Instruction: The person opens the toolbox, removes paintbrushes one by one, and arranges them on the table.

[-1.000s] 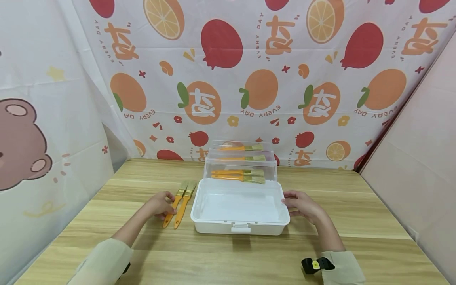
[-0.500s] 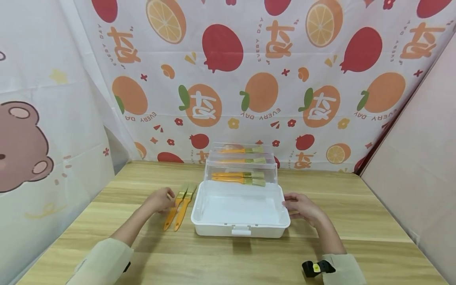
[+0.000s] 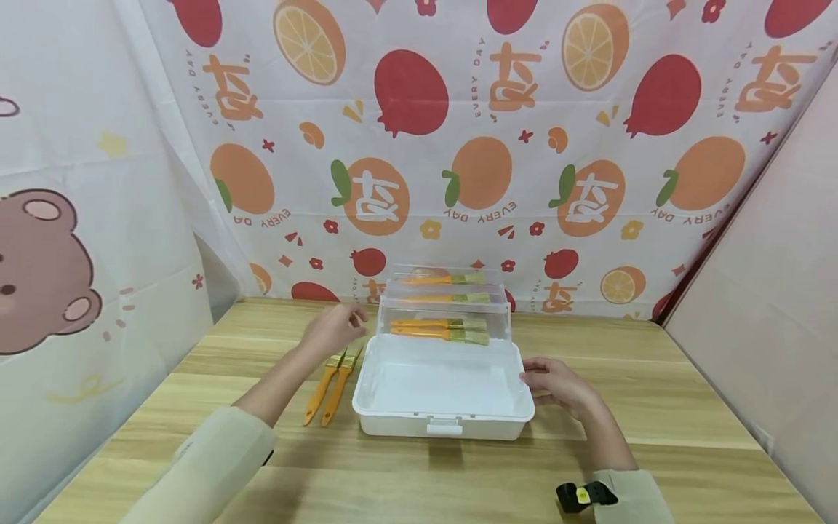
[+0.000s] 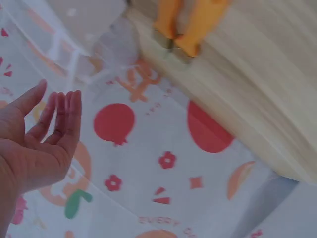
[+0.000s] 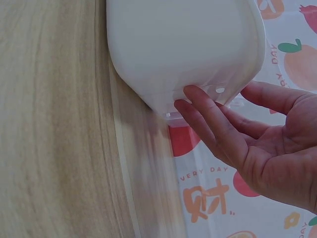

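Observation:
A white plastic box (image 3: 445,428) stands opened on the wooden table, its clear tiered upper part (image 3: 509,320) raised at the back. Orange-handled paintbrushes (image 3: 419,332) lie crosswise in that clear part. My left hand (image 3: 334,331) hovers beside its left edge, holding nothing; in the left wrist view the fingers are gently bent with the thumb apart. Beneath that hand, two more paintbrushes (image 3: 335,397) lie side by side on the table, bristles partly hidden by it. My right hand (image 3: 556,382) holds the box's right side, thumb at the rim and fingers (image 5: 205,111) against the outer wall.
A fruit-patterned cloth (image 3: 412,182) hangs behind the table (image 3: 406,480). Pale cloths close off the left and right sides, the left one printed with a bear (image 3: 46,269). A white latch (image 3: 445,428) sits on the box's front.
My left hand has moved from beside the paintbrush handles up and rightward to the clear upper part, without a brush. My right hand stays on the box. The head view has tilted slightly upward.

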### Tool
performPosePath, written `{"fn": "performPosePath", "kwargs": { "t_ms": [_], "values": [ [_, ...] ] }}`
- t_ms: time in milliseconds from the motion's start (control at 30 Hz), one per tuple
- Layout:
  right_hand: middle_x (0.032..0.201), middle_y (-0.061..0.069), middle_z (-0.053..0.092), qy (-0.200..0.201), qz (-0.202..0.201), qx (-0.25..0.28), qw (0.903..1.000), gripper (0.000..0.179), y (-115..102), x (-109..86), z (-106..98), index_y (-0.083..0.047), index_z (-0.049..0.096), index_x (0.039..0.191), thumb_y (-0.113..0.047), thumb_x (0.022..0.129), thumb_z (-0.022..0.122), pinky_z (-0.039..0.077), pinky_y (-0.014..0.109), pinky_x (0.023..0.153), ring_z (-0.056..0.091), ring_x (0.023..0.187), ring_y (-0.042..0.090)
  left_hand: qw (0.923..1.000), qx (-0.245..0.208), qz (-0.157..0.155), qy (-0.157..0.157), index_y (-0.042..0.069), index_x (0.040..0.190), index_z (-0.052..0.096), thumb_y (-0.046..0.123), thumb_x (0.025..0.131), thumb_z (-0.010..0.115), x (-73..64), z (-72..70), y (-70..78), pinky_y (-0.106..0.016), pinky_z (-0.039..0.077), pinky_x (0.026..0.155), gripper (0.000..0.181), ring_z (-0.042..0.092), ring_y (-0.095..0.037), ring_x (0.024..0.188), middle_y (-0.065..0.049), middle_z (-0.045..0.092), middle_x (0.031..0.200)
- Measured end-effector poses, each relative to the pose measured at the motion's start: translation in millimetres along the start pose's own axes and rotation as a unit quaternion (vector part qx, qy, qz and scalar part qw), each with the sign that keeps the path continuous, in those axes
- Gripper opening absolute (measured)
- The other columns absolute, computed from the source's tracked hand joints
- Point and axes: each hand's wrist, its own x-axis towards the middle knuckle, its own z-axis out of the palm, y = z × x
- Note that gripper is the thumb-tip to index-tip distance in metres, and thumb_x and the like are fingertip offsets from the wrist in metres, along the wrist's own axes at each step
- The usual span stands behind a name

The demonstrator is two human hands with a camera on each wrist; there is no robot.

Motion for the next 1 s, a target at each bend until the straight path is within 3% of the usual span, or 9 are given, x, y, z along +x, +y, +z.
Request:
{"fn": "performPosePath", "kwargs": {
  "t_ms": [300, 533, 767, 900, 1000],
  "values": [
    [0.116, 0.021, 0.051, -0.001, -0.003, -0.001, 1.0, 0.047, 0.5, -0.9, 1.1, 0.015, 0.038, 0.127, -0.011, 0.092, 0.054, 0.05, 0.042, 0.076, 0.055, 0.098, 0.026, 0.9941, -0.004, 0.108, 0.013, 0.005, 0.09, 0.066, 0.007, 0.083, 0.067, 19.7, 13.0, 37.5, -0.025, 0.046, 0.058, 0.008, 0.056, -0.014, 0.068, 0.0, 0.061, 0.078],
    [0.116, 0.024, 0.05, -0.007, -0.008, -0.003, 0.9999, 0.047, 1.4, -0.3, 1.1, 0.015, 0.038, 0.127, -0.011, 0.092, 0.053, 0.05, 0.041, 0.075, 0.056, 0.097, 0.026, 0.9878, 0.042, 0.15, 0.005, 0.008, 0.091, 0.068, 0.008, 0.08, 0.071, 34.8, 24.3, 51.9, -0.024, 0.046, 0.06, 0.011, 0.057, -0.014, 0.071, 0.001, 0.063, 0.08],
    [0.118, 0.024, 0.05, -0.004, -0.008, -0.002, 1.0, 0.047, 2.6, -2.4, -1.4, 0.015, 0.038, 0.127, -0.011, 0.092, 0.053, 0.05, 0.042, 0.075, 0.055, 0.097, 0.026, 0.9682, 0.118, 0.218, -0.029, 0.007, 0.092, 0.07, 0.006, 0.077, 0.073, 45.0, 42.0, 59.1, -0.028, 0.048, 0.07, 0.015, 0.06, -0.018, 0.081, -0.003, 0.066, 0.087],
    [0.118, 0.025, 0.049, -0.003, -0.009, -0.005, 0.9999, 0.047, 3.4, -3.2, -0.9, 0.015, 0.038, 0.127, -0.011, 0.092, 0.053, 0.05, 0.042, 0.075, 0.055, 0.098, 0.027, 0.9617, 0.145, 0.229, -0.042, 0.009, 0.091, 0.071, 0.006, 0.077, 0.073, 46.4, 50.1, 61.1, -0.029, 0.048, 0.073, 0.015, 0.061, -0.019, 0.083, -0.002, 0.066, 0.089],
    [0.119, 0.026, 0.049, -0.005, -0.01, -0.007, 0.9999, 0.046, 3.3, -3.8, -0.6, 0.015, 0.038, 0.128, -0.01, 0.092, 0.052, 0.05, 0.042, 0.076, 0.054, 0.1, 0.028, 0.9641, 0.151, 0.212, -0.052, 0.009, 0.092, 0.071, 0.004, 0.076, 0.074, 45.9, 54.7, 62.2, -0.029, 0.048, 0.075, 0.017, 0.06, -0.019, 0.084, -0.003, 0.066, 0.091]
  ]
}}
